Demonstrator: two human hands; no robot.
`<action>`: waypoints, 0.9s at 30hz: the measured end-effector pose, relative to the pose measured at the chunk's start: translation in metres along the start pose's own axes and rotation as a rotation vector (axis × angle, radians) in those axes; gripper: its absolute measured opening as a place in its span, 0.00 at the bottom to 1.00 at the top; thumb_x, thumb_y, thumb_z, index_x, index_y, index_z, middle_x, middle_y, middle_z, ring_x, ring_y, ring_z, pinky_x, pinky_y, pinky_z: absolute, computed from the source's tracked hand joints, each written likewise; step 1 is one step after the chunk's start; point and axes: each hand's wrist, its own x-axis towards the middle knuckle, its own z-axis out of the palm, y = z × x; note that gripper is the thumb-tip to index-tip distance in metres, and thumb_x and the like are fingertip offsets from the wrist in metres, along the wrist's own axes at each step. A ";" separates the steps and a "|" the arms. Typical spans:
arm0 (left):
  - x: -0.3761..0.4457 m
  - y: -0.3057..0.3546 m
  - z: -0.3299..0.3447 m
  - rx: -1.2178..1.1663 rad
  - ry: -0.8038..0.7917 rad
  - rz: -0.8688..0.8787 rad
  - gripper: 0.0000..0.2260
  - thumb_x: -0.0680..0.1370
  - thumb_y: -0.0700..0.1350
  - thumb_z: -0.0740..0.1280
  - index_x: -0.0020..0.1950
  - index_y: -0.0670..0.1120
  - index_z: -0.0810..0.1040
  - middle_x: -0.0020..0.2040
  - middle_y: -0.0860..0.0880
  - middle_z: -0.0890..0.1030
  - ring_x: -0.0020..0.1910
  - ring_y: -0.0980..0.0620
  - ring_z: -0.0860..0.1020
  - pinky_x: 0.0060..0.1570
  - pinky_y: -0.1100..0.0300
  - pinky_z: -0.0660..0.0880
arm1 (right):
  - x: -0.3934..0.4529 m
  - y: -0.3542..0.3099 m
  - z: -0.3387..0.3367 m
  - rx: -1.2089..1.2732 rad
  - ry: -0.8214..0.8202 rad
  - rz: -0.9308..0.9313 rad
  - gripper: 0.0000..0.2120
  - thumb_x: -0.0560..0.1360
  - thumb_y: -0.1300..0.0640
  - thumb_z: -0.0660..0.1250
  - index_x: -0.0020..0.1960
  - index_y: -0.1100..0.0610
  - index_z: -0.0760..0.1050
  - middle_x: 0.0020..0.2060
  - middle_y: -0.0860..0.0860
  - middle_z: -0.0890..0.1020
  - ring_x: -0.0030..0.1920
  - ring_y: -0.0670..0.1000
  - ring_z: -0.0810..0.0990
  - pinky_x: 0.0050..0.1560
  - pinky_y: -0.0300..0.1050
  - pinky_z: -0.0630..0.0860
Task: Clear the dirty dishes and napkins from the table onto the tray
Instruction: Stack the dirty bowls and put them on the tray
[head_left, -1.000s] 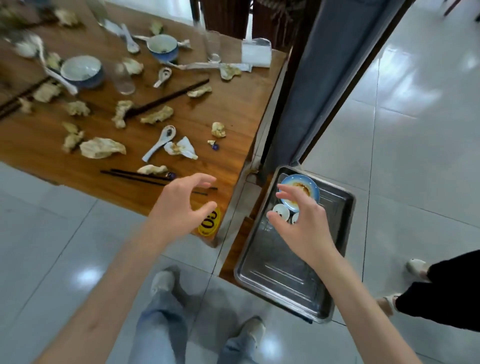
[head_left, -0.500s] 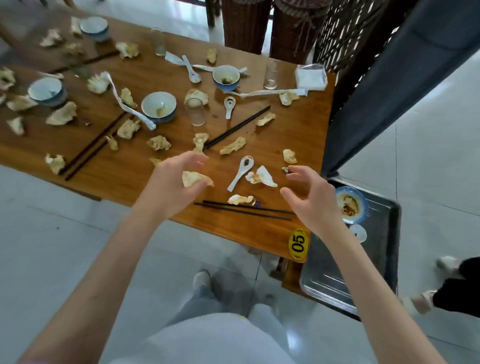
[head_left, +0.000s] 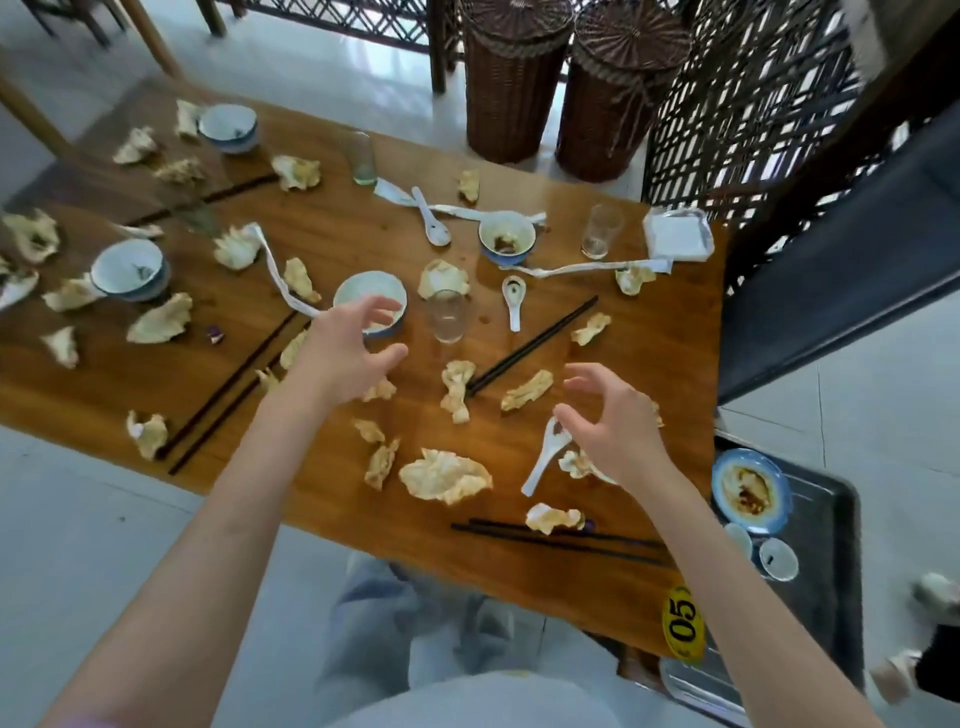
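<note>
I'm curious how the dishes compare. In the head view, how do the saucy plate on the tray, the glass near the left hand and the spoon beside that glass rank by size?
1. Plate, though it's nearest the camera.
2. and 3. Glass and spoon look alike.

The tray (head_left: 831, 613) at five o'clock runs off the bottom edge; the right hand (head_left: 615, 426) covers part of a crumpled napkin (head_left: 574, 462); bowls (head_left: 130, 267) at nine o'clock blur.

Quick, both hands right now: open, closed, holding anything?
Left hand: open, empty, fingers spread by the bowl.
Right hand: open, empty, over the spoon.
</note>
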 end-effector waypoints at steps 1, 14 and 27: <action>0.018 -0.008 -0.005 0.003 -0.018 -0.007 0.19 0.72 0.47 0.74 0.62 0.51 0.75 0.55 0.51 0.80 0.54 0.55 0.75 0.51 0.63 0.70 | 0.011 -0.001 0.003 -0.008 0.009 0.023 0.22 0.72 0.54 0.71 0.65 0.52 0.72 0.54 0.46 0.81 0.52 0.42 0.77 0.44 0.24 0.65; 0.235 -0.058 0.014 0.164 -0.297 0.290 0.21 0.70 0.47 0.74 0.61 0.53 0.75 0.55 0.52 0.80 0.54 0.50 0.77 0.53 0.55 0.75 | 0.160 -0.008 0.068 -0.068 0.223 0.326 0.23 0.73 0.52 0.70 0.66 0.51 0.70 0.58 0.48 0.79 0.56 0.49 0.77 0.49 0.38 0.71; 0.331 -0.053 0.108 0.051 -0.385 0.335 0.37 0.63 0.48 0.80 0.69 0.50 0.70 0.60 0.51 0.78 0.55 0.50 0.76 0.56 0.54 0.74 | 0.292 0.032 0.098 -0.079 0.241 0.289 0.38 0.65 0.50 0.77 0.70 0.54 0.66 0.64 0.52 0.76 0.64 0.53 0.73 0.60 0.47 0.71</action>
